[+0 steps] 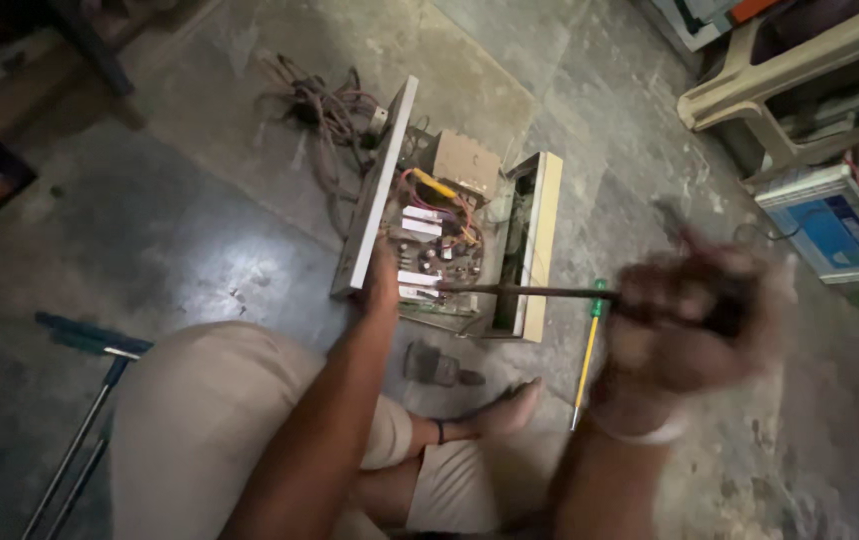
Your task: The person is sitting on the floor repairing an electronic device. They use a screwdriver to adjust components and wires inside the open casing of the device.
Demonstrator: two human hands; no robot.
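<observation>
The right hand (695, 320) is badly blurred; its grip looks closed round the handle of a long dark tool (520, 291), though the fingers cannot be made out singly. The tool's shaft reaches left into an opened case (540, 230) that stands on the floor (200, 230), its tip lost among the circuit board (435, 255) and wires. The left hand (382, 280) rests against the case's near corner; how far its grip is closed cannot be told. A green-and-yellow screwdriver (588, 350) lies just beside the case. A cable bundle (320, 105) lies behind it, dim.
</observation>
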